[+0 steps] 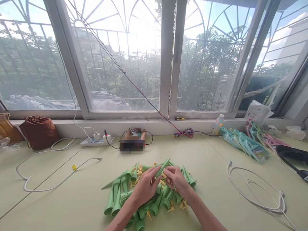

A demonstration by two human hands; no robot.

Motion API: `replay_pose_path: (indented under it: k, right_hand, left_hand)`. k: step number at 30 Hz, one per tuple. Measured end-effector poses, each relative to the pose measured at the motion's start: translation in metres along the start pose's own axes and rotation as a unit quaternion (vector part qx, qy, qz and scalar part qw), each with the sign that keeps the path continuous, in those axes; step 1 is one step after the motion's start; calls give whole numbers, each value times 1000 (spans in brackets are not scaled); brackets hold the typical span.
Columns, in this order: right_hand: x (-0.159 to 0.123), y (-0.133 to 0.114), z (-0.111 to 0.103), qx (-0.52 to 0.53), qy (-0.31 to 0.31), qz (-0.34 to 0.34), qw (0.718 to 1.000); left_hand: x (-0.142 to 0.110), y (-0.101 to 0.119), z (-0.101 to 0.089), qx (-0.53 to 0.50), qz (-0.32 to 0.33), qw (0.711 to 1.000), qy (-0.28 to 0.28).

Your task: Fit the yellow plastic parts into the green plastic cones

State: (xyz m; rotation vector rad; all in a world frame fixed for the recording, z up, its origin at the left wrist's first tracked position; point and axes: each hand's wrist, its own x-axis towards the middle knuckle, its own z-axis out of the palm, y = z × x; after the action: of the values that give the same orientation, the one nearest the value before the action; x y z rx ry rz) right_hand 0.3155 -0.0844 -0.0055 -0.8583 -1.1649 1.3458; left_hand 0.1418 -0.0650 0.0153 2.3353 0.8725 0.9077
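My left hand [146, 186] is closed around a green cone-shaped watering spike [164, 167], its pointed tip aimed up and away from me. Beside it, my right hand [177, 178] pinches what looks like a small yellow plastic valve [164, 175] against the spike's side. Under and around both hands lies a pile of similar green spikes [116, 199] with round open ends. Small yellow pieces [171, 207] are scattered among them. My hands cover the middle of the pile.
A power strip [96, 140], a blurred dark device [132, 146] and a small cardboard box [137, 133] stand behind the pile. White cables [55, 189] lie left and right. A bottle [218, 124] and bagged teal items [252, 147] sit at the back right; a brown pouch [40, 132] back left.
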Motion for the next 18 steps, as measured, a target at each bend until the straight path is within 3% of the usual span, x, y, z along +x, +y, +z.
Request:
replay_pose_path:
  k: [10, 18]
  right_hand:
    - [-2, -5, 2, 119, -52, 53, 990]
    - [-2, -7, 4, 97, -44, 46, 993]
  left_hand:
    - [1, 1, -1, -20, 21, 999, 19]
    - [1, 3, 0, -22, 16, 1000, 15]
